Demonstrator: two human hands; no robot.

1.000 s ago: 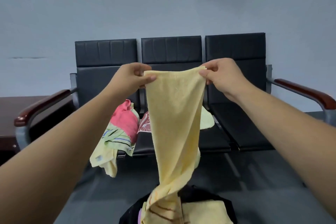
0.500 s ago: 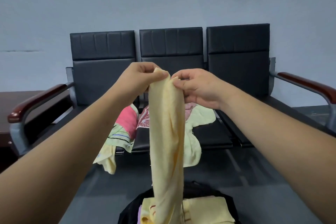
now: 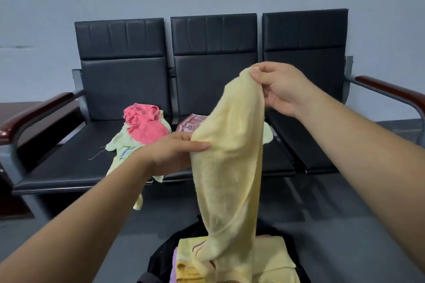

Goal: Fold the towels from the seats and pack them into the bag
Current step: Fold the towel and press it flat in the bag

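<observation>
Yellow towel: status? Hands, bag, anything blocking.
Right hand pinches yellow towel at its top; left hand grips it mid-length. Tail rests on folded towels in the black bag. Pink towel and others unfolded on the seats. Nothing blocks the bag.

No text, label, brand, number or sign can be read anywhere in view. The red-and-white patterned towel (image 3: 192,123) on the middle seat (image 3: 213,80), at 9 o'clock just beside the centre of the view, carries a woven figure too blurred and too far hidden to tell whether it is lettering. At 6 o'clock, in the bag (image 3: 161,257), brown curved stitching on the folded yellow towel (image 3: 195,247) forms no legible letters.
</observation>
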